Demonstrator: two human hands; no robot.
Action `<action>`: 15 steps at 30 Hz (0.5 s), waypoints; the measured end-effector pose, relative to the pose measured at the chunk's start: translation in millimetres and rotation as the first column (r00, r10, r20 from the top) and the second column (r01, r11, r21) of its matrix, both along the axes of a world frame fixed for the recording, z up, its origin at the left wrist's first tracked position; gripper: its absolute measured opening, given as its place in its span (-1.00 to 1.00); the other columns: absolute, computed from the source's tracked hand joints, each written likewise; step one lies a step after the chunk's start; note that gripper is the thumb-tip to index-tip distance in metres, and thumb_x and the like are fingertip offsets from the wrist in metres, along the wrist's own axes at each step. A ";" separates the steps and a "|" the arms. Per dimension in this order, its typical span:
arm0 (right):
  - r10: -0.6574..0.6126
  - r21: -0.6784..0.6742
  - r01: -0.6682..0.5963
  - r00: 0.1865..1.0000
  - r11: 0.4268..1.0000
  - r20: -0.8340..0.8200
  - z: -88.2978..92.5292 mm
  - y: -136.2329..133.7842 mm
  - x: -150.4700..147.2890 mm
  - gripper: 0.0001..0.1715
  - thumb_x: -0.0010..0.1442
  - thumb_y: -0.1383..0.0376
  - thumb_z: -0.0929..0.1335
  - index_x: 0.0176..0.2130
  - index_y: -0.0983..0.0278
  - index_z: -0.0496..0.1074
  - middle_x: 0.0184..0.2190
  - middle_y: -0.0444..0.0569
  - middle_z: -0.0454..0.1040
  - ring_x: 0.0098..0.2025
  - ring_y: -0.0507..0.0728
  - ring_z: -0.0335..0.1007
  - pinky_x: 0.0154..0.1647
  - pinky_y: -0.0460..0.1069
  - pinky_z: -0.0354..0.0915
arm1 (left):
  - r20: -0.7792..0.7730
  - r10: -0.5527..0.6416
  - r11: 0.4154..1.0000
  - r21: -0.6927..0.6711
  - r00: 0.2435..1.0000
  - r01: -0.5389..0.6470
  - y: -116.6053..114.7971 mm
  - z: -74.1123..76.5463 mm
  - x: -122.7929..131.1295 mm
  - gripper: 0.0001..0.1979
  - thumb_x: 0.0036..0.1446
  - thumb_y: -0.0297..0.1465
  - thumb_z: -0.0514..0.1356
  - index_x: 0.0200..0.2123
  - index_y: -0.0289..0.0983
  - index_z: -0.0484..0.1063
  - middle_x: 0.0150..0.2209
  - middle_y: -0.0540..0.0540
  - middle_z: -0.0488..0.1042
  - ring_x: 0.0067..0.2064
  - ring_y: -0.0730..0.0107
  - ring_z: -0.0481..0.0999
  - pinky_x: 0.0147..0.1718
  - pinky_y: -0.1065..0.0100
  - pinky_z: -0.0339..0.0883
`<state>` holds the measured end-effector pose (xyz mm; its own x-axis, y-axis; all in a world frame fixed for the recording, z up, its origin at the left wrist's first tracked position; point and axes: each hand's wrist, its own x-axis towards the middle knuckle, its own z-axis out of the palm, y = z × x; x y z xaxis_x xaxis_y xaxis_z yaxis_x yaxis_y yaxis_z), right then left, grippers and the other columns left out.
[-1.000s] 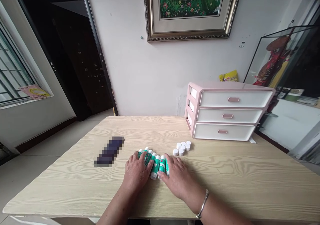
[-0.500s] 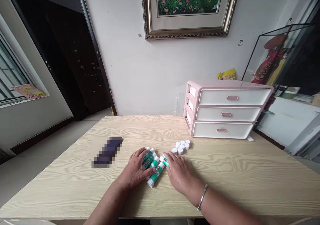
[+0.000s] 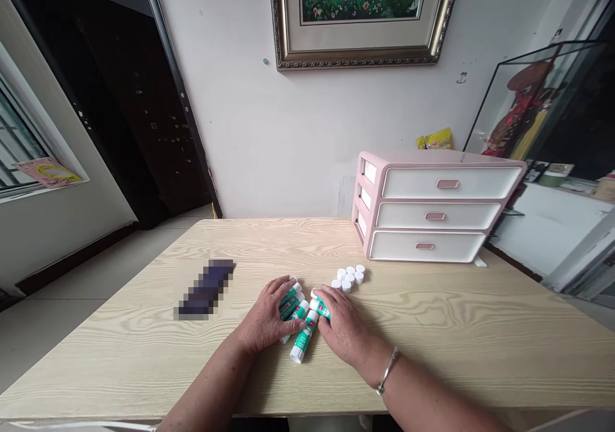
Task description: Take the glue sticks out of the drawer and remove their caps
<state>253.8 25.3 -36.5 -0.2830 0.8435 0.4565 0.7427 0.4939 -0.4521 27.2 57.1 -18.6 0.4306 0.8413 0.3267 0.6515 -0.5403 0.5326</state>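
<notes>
Several green-and-white glue sticks (image 3: 302, 342) lie bunched together on the wooden table (image 3: 432, 329). My left hand (image 3: 265, 320) curls around the left side of the bunch, fingers over several sticks. My right hand (image 3: 343, 329), with a bracelet at the wrist, presses against the right side, fingertips on one stick (image 3: 321, 305). One stick pokes out toward me between the two hands. A cluster of small white caps (image 3: 349, 278) sits just beyond my right hand.
A pink three-drawer organizer (image 3: 432, 206) stands at the back right of the table, drawers closed. A dark blurred object (image 3: 205, 288) lies to the left of my hands. A framed picture hangs on the wall; a doorway opens at the left.
The glue sticks went from a spread row under my flat hands to a tight bunch. Both hands have drawn together, fingers curling around the sticks.
</notes>
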 end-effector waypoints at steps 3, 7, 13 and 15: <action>0.002 0.026 -0.001 1.000 1.000 -0.025 -0.9 -1.2 2.2 -0.36 0.10 0.49 0.27 0.18 0.28 0.38 0.18 0.11 0.37 0.26 0.20 0.21 0.34 0.20 0.12 | 0.074 0.037 0.998 -0.053 0.997 -0.033 -1.8 -1.2 -2.6 -0.14 0.01 0.01 0.32 0.30 -0.27 0.26 0.34 -0.35 0.18 0.36 -0.08 0.17 0.31 -0.02 0.12; 0.037 0.108 -0.025 0.994 0.994 -0.103 4.9 -5.9 6.1 -0.49 0.19 0.43 0.29 0.12 0.26 0.41 0.14 0.10 0.41 0.23 0.21 0.25 0.32 0.21 0.14 | 0.215 0.092 0.990 -0.123 0.972 -0.067 -10.5 2.3 -4.1 -0.28 0.09 -0.04 0.28 0.25 -0.26 0.33 0.34 -0.31 0.19 0.35 -0.03 0.20 0.31 0.02 0.12; 0.085 0.181 -0.019 0.926 0.983 -0.368 28.5 -13.2 9.7 -0.75 0.28 0.32 0.32 -0.05 0.22 0.47 -0.03 0.06 0.50 0.07 0.20 0.36 0.21 0.18 0.21 | 0.445 0.250 0.962 -0.217 0.860 -0.167 -27.1 27.6 -5.7 -0.45 0.14 -0.02 0.21 0.09 -0.23 0.45 0.24 -0.26 0.34 0.25 -0.04 0.33 0.22 -0.03 0.22; 0.073 0.090 -0.031 0.858 0.995 -0.509 43.2 -12.6 8.4 -0.79 0.27 0.25 0.34 -0.10 0.22 0.48 -0.11 0.04 0.51 -0.02 0.20 0.40 0.11 0.15 0.27 | 0.515 0.263 0.954 -0.262 0.816 -0.142 -27.3 38.5 -7.4 -0.47 0.15 0.00 0.20 0.05 -0.23 0.45 0.16 -0.24 0.41 0.16 -0.01 0.40 0.14 0.01 0.29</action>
